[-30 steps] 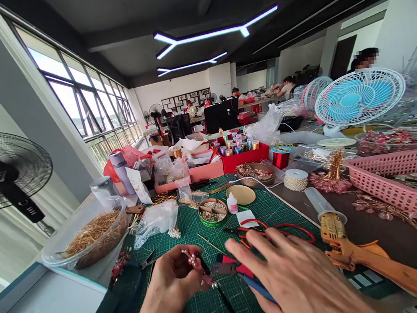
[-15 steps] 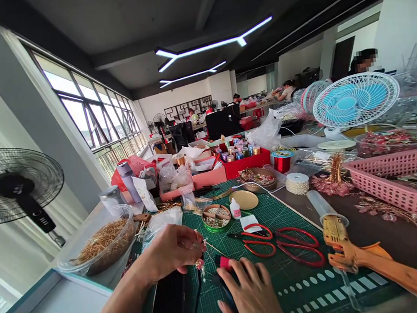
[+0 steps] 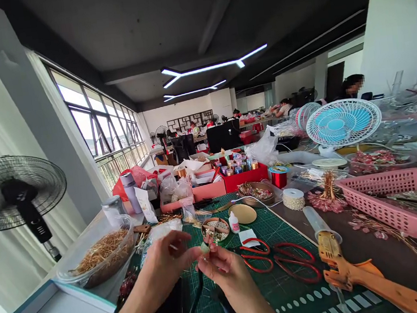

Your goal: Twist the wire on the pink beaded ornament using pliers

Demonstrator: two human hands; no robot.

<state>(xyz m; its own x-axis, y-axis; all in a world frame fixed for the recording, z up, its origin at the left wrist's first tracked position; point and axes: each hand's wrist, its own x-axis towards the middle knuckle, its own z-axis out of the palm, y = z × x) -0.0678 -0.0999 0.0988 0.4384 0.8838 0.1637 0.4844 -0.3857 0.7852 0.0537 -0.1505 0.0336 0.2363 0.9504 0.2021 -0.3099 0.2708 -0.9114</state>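
Note:
My left hand [image 3: 166, 259] and my right hand [image 3: 227, 271] meet above the green cutting mat [image 3: 274, 242]. Between their fingertips is a small beaded ornament [image 3: 205, 248], pale green with a bit of pink. Both hands are closed in a pinch on it; the fingers hide much of its shape. Just behind them stands a round divided tray of pearl beads [image 3: 219, 228], with a small white bottle [image 3: 233, 222] beside it. Two pairs of red-handled scissors or snips, the nearer one [image 3: 257, 261] and the farther right one [image 3: 298, 262], lie to the right of my hands.
An orange glue gun [image 3: 368, 274] lies at the right, near a pink basket [image 3: 398, 205]. A clear bowl of gold stems [image 3: 127, 236] sits at the left. A red box of thread spools [image 3: 246, 175] stands behind, with a white fan [image 3: 344, 123] farther right.
My right hand has left the red-and-black item on the mat and come up to my left hand, its fingers now on the ornament too. The view has tilted slightly upward.

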